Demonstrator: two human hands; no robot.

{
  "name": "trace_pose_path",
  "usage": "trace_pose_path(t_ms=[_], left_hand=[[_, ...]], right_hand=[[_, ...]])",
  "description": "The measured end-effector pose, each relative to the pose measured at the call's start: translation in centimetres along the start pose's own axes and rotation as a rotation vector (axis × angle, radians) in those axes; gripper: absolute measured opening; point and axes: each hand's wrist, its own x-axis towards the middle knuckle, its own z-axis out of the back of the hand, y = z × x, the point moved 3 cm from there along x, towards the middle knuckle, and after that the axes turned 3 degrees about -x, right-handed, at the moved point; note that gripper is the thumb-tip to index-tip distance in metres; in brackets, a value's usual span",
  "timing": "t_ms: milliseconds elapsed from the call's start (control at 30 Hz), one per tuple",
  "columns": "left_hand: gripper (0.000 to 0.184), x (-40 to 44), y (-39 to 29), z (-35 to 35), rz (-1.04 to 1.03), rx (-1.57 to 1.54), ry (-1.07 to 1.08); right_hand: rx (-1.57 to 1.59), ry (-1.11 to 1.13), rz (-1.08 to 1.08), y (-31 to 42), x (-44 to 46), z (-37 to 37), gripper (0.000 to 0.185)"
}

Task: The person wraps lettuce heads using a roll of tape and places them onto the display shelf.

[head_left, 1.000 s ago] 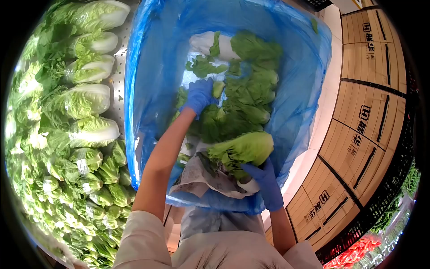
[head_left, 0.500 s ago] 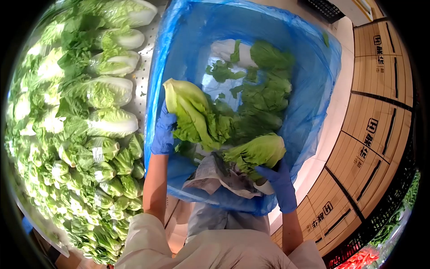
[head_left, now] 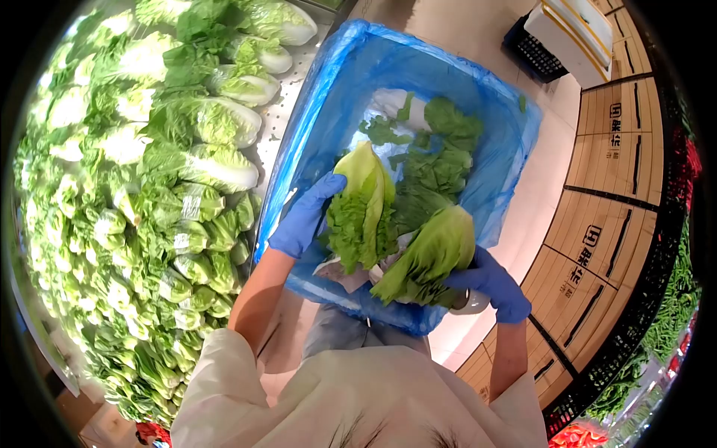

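Observation:
My left hand [head_left: 308,215], in a blue glove, grips a green lettuce [head_left: 361,209] from its left side, base up and leaves hanging down. In my right hand [head_left: 493,284], also gloved in blue, is a second lettuce [head_left: 433,257], tilted with its pale base toward the upper right. Both heads are over the near part of a crate lined with blue plastic [head_left: 299,142]. More leafy lettuce [head_left: 441,168] lies inside the crate, and crumpled paper [head_left: 340,275] shows below the left lettuce.
Wrapped napa cabbages [head_left: 224,168] and small leafy greens [head_left: 179,287] fill a display at the left. Stacked brown cartons [head_left: 575,246] stand at the right. A white box [head_left: 571,37] and a black crate [head_left: 532,52] are at the upper right.
My left hand picked a lettuce out of the crate and brought it rightward beside the other one. My right hand raised its lettuce slightly. The view has shifted and turned.

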Motion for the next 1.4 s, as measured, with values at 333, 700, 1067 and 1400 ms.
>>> trace_pose_path(t_ms=[333,700,1067,1400], left_hand=[[0.050,-3.4,-3.0,-4.4,-0.102,0.090,0.109],[0.071,-7.2,-1.4,-5.3,-0.361,0.233,0.136],[0.058,-12.8,-1.7,-5.5,-0.438,0.269,0.013],[0.063,-12.1,-1.7,-4.0,-0.460,0.301,0.117]], right_hand=[[0.097,-0.002,0.076,3.0,-2.6,2.0,0.053],[-0.466,0.067,0.226,7.2,-2.9,-5.4,0.064],[-0.466,0.146,0.244,7.3,-4.3,-7.7,0.062],[-0.697,0.059,0.345,7.2,-4.2,-8.9,0.074]])
